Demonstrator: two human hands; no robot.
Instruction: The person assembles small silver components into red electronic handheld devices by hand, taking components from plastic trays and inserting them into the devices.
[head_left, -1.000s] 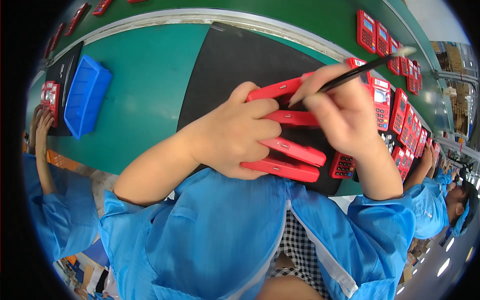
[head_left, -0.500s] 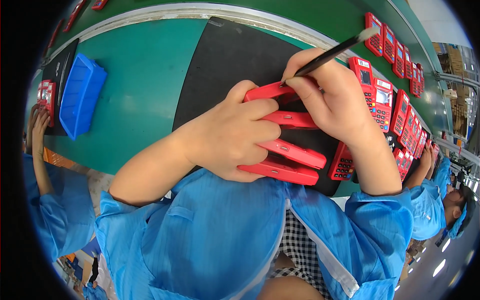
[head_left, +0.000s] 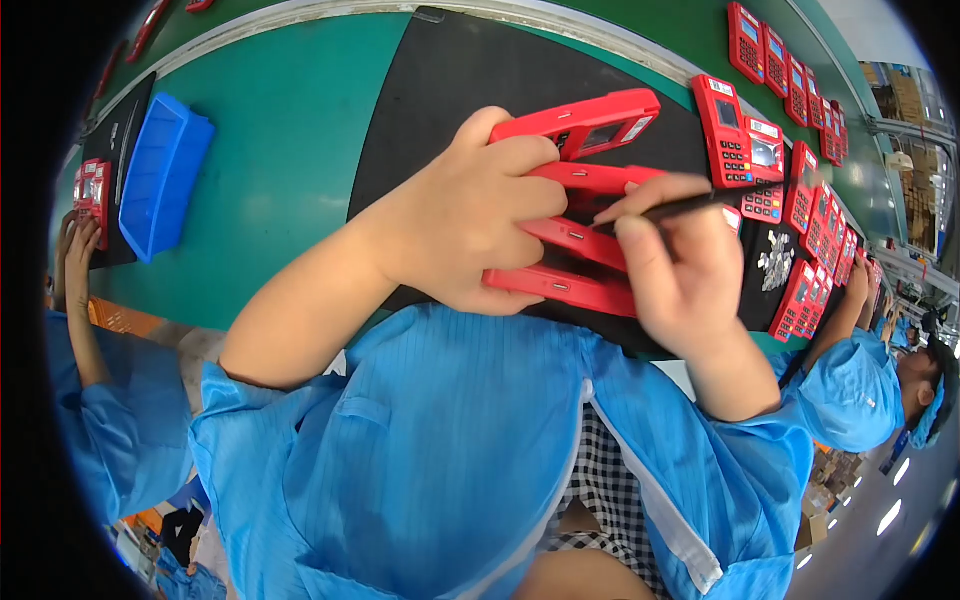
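Several red card terminals (head_left: 585, 117) are fanned out in my left hand (head_left: 470, 225), their ends gripped between its spread fingers. The topmost one is tilted so that its screen and part of its keypad show; the lower ones turn their narrow edges up. A thin black brush (head_left: 690, 205) is pinched in my right hand (head_left: 690, 275). Its lower tip lies by the edge of a middle terminal; whether it touches cannot be made out. The brush's far end is smeared by motion. My right hand hides the right ends of the lower terminals.
A black mat (head_left: 440, 100) lies on the green table (head_left: 300, 110). To the right stand rows of red terminals (head_left: 720, 120) beside small silvery pieces (head_left: 775, 262). A blue bin (head_left: 165, 180) is at left. Co-workers' hands (head_left: 75, 255) (head_left: 858, 285) are at both sides.
My right hand has moved down with the brush, from the topmost terminal to a middle one. The topmost terminal now shows its screen. The held terminals sit slightly higher in view.
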